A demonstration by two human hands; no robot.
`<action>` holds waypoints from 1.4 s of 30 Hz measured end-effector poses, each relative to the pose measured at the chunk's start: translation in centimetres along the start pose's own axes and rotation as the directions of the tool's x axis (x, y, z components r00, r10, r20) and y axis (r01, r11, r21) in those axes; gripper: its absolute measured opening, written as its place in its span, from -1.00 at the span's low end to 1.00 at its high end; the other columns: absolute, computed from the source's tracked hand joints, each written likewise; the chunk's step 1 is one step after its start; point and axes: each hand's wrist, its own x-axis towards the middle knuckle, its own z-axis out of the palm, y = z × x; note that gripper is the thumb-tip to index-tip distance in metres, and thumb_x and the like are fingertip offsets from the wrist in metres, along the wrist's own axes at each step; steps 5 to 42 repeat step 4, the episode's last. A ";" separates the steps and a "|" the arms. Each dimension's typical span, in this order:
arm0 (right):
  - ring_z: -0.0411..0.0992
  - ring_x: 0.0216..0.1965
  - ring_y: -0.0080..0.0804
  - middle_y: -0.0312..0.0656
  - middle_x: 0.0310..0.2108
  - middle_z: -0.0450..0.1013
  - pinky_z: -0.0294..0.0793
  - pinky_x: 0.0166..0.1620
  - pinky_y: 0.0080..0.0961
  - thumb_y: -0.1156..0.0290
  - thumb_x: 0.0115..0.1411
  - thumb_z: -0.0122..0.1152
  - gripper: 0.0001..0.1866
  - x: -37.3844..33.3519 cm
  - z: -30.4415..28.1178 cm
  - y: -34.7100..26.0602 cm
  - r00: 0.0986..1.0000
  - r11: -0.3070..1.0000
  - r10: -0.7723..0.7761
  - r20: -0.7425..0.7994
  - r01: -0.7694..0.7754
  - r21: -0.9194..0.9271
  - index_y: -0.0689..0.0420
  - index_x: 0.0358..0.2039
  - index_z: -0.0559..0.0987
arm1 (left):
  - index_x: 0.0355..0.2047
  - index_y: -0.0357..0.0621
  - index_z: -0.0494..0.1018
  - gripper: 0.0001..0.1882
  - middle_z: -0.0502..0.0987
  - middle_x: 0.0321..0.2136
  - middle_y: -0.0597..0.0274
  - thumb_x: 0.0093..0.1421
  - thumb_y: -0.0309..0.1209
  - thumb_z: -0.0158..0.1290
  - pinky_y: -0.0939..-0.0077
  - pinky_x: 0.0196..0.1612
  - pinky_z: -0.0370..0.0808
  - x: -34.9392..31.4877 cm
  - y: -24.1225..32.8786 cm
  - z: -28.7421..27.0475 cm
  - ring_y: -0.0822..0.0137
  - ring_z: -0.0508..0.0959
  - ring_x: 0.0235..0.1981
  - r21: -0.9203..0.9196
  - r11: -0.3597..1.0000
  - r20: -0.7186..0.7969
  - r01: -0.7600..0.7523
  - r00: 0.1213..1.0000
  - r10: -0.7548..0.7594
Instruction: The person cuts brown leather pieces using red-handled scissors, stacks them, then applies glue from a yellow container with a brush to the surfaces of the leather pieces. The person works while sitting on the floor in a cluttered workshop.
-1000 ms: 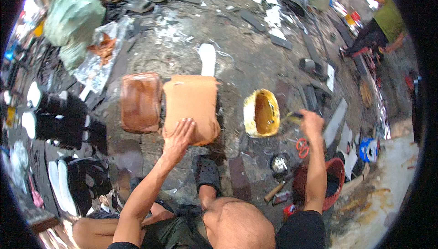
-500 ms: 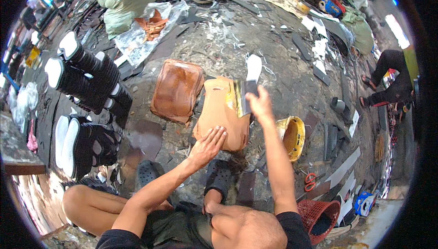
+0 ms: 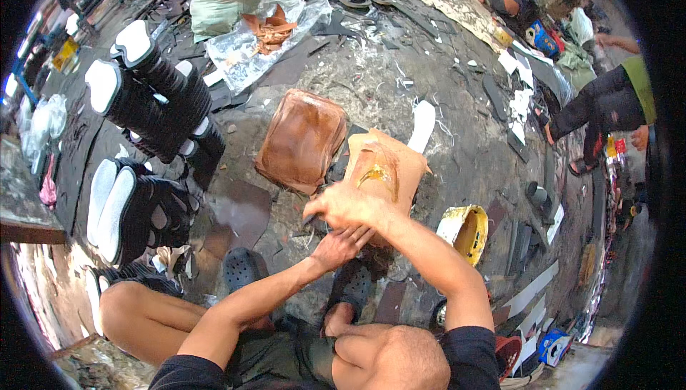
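On the ground in front of me lies a stack of tan leather-like sheets, its top smeared with wet amber glue. My left hand presses down on the near edge of the stack, fingers stretched out. Crossing just above it, my right hand is closed around a flat glue spreader, somewhat blurred. The hand hides nearly all of the spreader; a dark bit shows by the fingers. Left of this stack sits a second pile of glossy brown sheets.
A yellow-rimmed glue pot stands at right. Stacked black soles with white tops rise at left, above black-and-white footwear. A white sole-shaped piece lies beyond the sheets. Orange scraps rest on plastic. Other people are farther right.
My right hand has swept from the far right side of the sheets toward me and left, across my left hand. Glue now shows across the sheet's middle. The view has shifted.
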 end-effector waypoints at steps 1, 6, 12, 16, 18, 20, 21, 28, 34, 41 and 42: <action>0.62 -0.28 -0.11 -0.03 -0.39 0.63 0.57 -0.15 -0.17 0.41 0.01 0.19 -0.59 -0.8 1.1 0.6 0.983 0.984 -0.098 -0.153 0.119 0.135 -0.17 -0.08 0.65 | 0.36 -0.20 0.20 -0.32 0.23 0.36 0.05 0.18 -0.38 -0.06 0.25 0.44 0.13 0.4 0.2 0.2 0.14 0.23 0.39 -0.001 1.000 0.024 0.002 1.000 -0.002; 0.63 -0.27 -0.15 -0.03 -0.31 0.65 0.59 -0.13 -0.18 0.45 0.00 0.19 -0.58 -2.0 0.8 5.2 0.796 0.905 -0.055 -0.603 0.296 0.307 0.00 -0.06 0.65 | 0.42 -0.15 0.08 -0.24 0.12 0.42 0.04 0.21 -0.31 -0.03 0.17 0.46 0.08 3.3 -2.1 -0.1 0.10 0.16 0.43 0.007 0.989 0.079 -0.150 0.986 0.149; 0.63 -0.27 -0.15 -0.03 -0.31 0.65 0.59 -0.13 -0.18 0.45 0.00 0.19 -0.58 -2.0 0.8 5.2 0.796 0.905 -0.055 -0.603 0.296 0.307 0.00 -0.06 0.65 | 0.42 -0.15 0.08 -0.24 0.12 0.42 0.04 0.21 -0.31 -0.03 0.17 0.46 0.08 3.3 -2.1 -0.1 0.10 0.16 0.43 0.007 0.989 0.079 -0.150 0.986 0.149; 0.63 -0.27 -0.15 -0.03 -0.31 0.65 0.59 -0.13 -0.18 0.45 0.00 0.19 -0.58 -2.0 0.8 5.2 0.796 0.905 -0.055 -0.603 0.296 0.307 0.00 -0.06 0.65 | 0.42 -0.15 0.08 -0.24 0.12 0.42 0.04 0.21 -0.31 -0.03 0.17 0.46 0.08 3.3 -2.1 -0.1 0.10 0.16 0.43 0.007 0.989 0.079 -0.150 0.986 0.149; 0.63 -0.27 -0.15 -0.03 -0.31 0.65 0.59 -0.13 -0.18 0.45 0.00 0.19 -0.58 -2.0 0.8 5.2 0.796 0.905 -0.055 -0.603 0.296 0.307 0.00 -0.06 0.65 | 0.42 -0.15 0.08 -0.24 0.12 0.42 0.04 0.21 -0.31 -0.03 0.17 0.46 0.08 3.3 -2.1 -0.1 0.10 0.16 0.43 0.007 0.989 0.079 -0.150 0.986 0.149; 0.63 -0.27 -0.15 -0.03 -0.31 0.65 0.59 -0.13 -0.18 0.45 0.00 0.19 -0.58 -2.0 0.8 5.2 0.796 0.905 -0.055 -0.603 0.296 0.307 0.00 -0.06 0.65 | 0.42 -0.15 0.08 -0.24 0.12 0.42 0.04 0.21 -0.31 -0.03 0.17 0.46 0.08 3.3 -2.1 -0.1 0.10 0.16 0.43 0.007 0.989 0.079 -0.150 0.986 0.149; 0.63 -0.27 -0.15 -0.03 -0.31 0.65 0.59 -0.13 -0.18 0.45 0.00 0.19 -0.58 -2.0 0.8 5.2 0.796 0.905 -0.055 -0.603 0.296 0.307 0.00 -0.06 0.65 | 0.42 -0.15 0.08 -0.24 0.12 0.42 0.04 0.21 -0.31 -0.03 0.17 0.46 0.08 3.3 -2.1 -0.1 0.10 0.16 0.43 0.007 0.989 0.079 -0.150 0.986 0.149; 0.63 -0.27 -0.15 -0.03 -0.31 0.65 0.59 -0.13 -0.18 0.45 0.00 0.19 -0.58 -2.0 0.8 5.2 0.796 0.905 -0.055 -0.603 0.296 0.307 0.00 -0.06 0.65 | 0.42 -0.15 0.08 -0.24 0.12 0.42 0.04 0.21 -0.31 -0.03 0.17 0.46 0.08 3.3 -2.1 -0.1 0.10 0.16 0.43 0.007 0.989 0.079 -0.150 0.986 0.149; 0.63 -0.27 -0.15 -0.03 -0.31 0.65 0.59 -0.13 -0.18 0.45 0.00 0.19 -0.58 -2.0 0.8 5.2 0.796 0.905 -0.055 -0.603 0.296 0.307 0.00 -0.06 0.65 | 0.42 -0.15 0.08 -0.24 0.12 0.42 0.04 0.21 -0.31 -0.03 0.17 0.46 0.08 3.3 -2.1 -0.1 0.10 0.16 0.43 0.007 0.989 0.079 -0.150 0.986 0.149; 0.63 -0.27 -0.15 -0.03 -0.31 0.65 0.59 -0.13 -0.18 0.45 0.00 0.19 -0.58 -2.0 0.8 5.2 0.796 0.905 -0.055 -0.603 0.296 0.307 0.00 -0.06 0.65 | 0.42 -0.15 0.08 -0.24 0.12 0.42 0.04 0.21 -0.31 -0.03 0.17 0.46 0.08 3.3 -2.1 -0.1 0.10 0.16 0.43 0.007 0.989 0.079 -0.150 0.986 0.149; 0.63 -0.27 -0.15 -0.03 -0.31 0.65 0.59 -0.13 -0.18 0.45 0.00 0.19 -0.58 -2.0 0.8 5.2 0.796 0.905 -0.055 -0.603 0.296 0.307 0.00 -0.06 0.65 | 0.42 -0.15 0.08 -0.24 0.12 0.42 0.04 0.21 -0.31 -0.03 0.17 0.46 0.08 3.3 -2.1 -0.1 0.10 0.16 0.43 0.007 0.989 0.079 -0.150 0.986 0.149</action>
